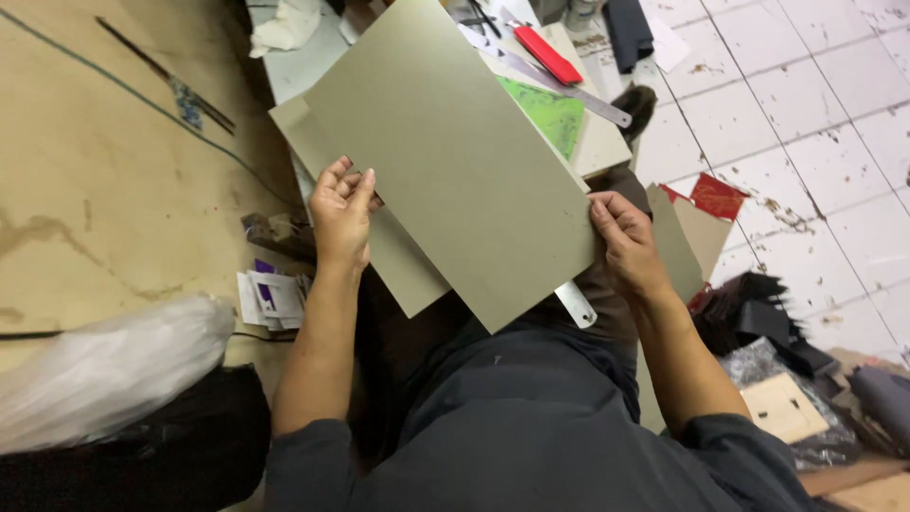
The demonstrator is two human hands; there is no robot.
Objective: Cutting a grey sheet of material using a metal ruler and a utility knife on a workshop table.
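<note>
I hold a large grey-green cardboard sheet (445,152) tilted above my lap. My left hand (341,213) grips its lower left edge, fingers curled over a second sheet of the same colour (403,270) lying under it. My right hand (623,242) pinches the top sheet's right corner. A metal ruler's end (575,305) pokes out beneath the sheet near my right wrist.
A small work board (597,142) behind the sheets carries a green cutting mat (550,114), a long steel ruler (578,95) and a red utility knife (548,55). Red and tan card pieces (711,204) lie on the white tiled floor at right. A white plastic bag (104,365) is at left.
</note>
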